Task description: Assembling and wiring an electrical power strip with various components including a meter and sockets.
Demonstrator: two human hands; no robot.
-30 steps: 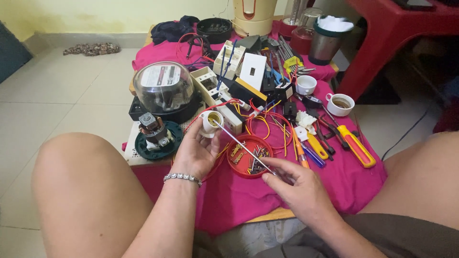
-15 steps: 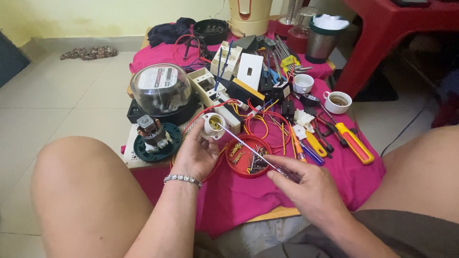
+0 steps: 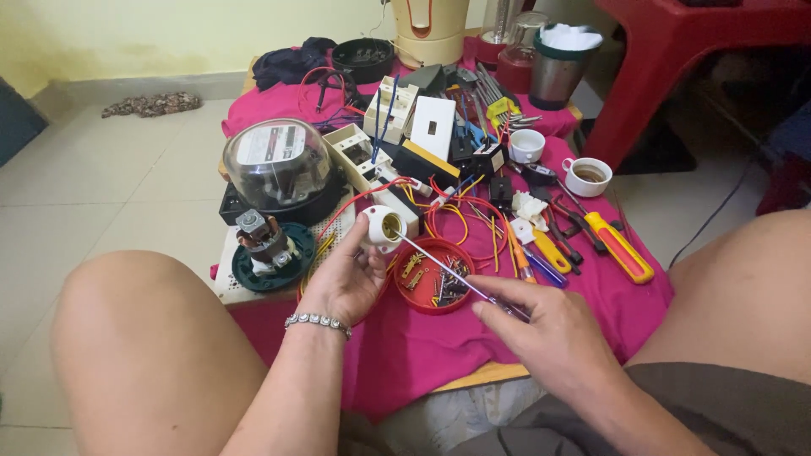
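Just left of the red parts dish (image 3: 433, 274) on the pink-clothed tabletop (image 3: 439, 346), white lamp socket (image 3: 383, 228) clamped in the left hand (image 3: 346, 279), opening tilted toward the right. Thin screwdriver (image 3: 439, 270) pinched in the closed grip of the right hand (image 3: 545, 333), just right of the dish, shaft crossing above the dish, tip inside the socket's mouth. Farther left of the dish, small motor (image 3: 266, 245) on a green base, glass-domed meter (image 3: 279, 165) behind. Right of the dish, yellow-handled screwdrivers (image 3: 617, 245).
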